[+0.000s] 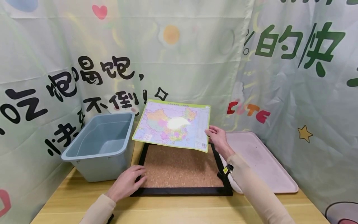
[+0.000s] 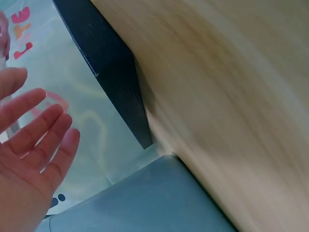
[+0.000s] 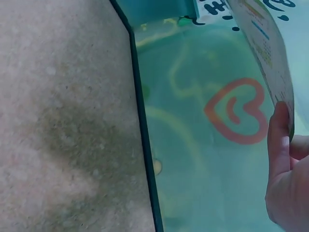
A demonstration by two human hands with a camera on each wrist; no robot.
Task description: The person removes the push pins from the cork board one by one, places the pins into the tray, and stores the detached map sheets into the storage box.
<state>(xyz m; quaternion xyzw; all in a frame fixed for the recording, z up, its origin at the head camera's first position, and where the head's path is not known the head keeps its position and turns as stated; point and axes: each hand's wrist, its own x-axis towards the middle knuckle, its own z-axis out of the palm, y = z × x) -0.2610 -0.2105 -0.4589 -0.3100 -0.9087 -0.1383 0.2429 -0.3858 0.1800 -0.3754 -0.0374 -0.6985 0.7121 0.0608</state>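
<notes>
My right hand (image 1: 219,140) pinches the right edge of a thin map sheet (image 1: 156,124) with a yellow-green border, held up over the far part of a black-framed cork board (image 1: 179,168). In the right wrist view the thumb and fingers of that hand (image 3: 287,169) have the sheet (image 3: 270,58) between them, seen nearly edge-on. My left hand (image 1: 129,182) is at the board's near left side, fingers extended; whether it touches the frame I cannot tell. The left wrist view shows this hand (image 2: 34,154) with spread fingers and nothing in them, beside the black frame (image 2: 111,63).
A grey-blue plastic bin (image 1: 98,165) stands left of the board. On the right lies a pale pink tray (image 1: 260,165), partly behind the right forearm. All rest on a wooden table (image 1: 173,210), with printed curtains (image 1: 190,62) behind and at both sides.
</notes>
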